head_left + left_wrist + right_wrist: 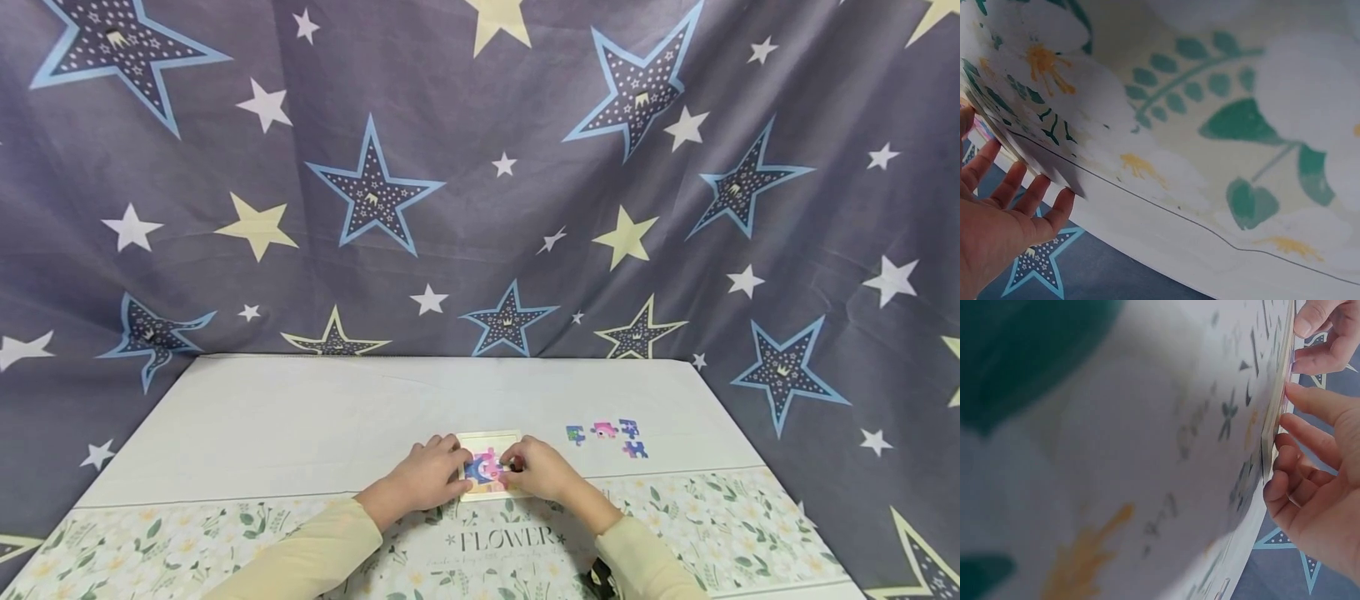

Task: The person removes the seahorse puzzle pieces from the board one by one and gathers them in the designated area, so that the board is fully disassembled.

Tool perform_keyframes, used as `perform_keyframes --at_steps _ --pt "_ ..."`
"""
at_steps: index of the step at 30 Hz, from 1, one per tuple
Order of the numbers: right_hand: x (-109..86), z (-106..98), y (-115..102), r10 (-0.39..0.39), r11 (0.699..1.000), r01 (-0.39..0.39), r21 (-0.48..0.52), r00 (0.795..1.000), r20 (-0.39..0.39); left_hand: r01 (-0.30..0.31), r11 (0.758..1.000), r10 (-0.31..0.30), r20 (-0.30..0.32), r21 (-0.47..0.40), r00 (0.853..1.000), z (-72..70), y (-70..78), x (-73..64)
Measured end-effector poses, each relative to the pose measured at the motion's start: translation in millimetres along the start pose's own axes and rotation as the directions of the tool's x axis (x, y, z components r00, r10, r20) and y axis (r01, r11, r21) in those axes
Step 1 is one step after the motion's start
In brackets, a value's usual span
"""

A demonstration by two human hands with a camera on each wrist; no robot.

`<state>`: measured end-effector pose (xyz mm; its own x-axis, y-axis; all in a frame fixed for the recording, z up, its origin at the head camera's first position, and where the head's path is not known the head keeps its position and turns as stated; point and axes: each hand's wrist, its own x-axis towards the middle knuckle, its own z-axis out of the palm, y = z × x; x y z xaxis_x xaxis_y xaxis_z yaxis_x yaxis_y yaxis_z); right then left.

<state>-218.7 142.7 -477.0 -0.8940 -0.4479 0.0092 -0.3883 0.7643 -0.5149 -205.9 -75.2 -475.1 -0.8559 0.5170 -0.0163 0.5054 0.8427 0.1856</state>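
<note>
Beyond the printed "FLOWER" [512, 540], both hands [429, 475] [546, 472] touch the puzzle tray [491, 497], the left spread, the right's hold unclear.

A pale-rimmed puzzle tray [489, 497] is laid flat on the counter [337, 417], partly filled with a pink-and-blue picture [486, 468]; four loose jigsaw pieces [603, 430] are scattered to its right.
</note>
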Motion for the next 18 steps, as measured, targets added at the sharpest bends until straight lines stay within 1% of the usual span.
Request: perform_keyframes --at_steps 8,11,18 --pt "2.3 1.0 -0.7 0.013 1.0 -0.014 0.026 1.0 0.003 0.002 1.0 -0.002 -0.006 0.003 1.0 -1.2 1.9 0.4" --pt "3.7 1.6 -0.1 0.037 0.998 -0.037 0.048 0.999 0.011 0.002 1.0 -0.002 -0.002 0.004 1.0 -1.4 2.5 0.8" --pt "7.4 1.0 0.4 0.096 0.984 -0.102 0.142 0.994 0.048 0.004 1.0 -0.004 0.008 -0.003 1.0 -0.8 2.4 2.1"
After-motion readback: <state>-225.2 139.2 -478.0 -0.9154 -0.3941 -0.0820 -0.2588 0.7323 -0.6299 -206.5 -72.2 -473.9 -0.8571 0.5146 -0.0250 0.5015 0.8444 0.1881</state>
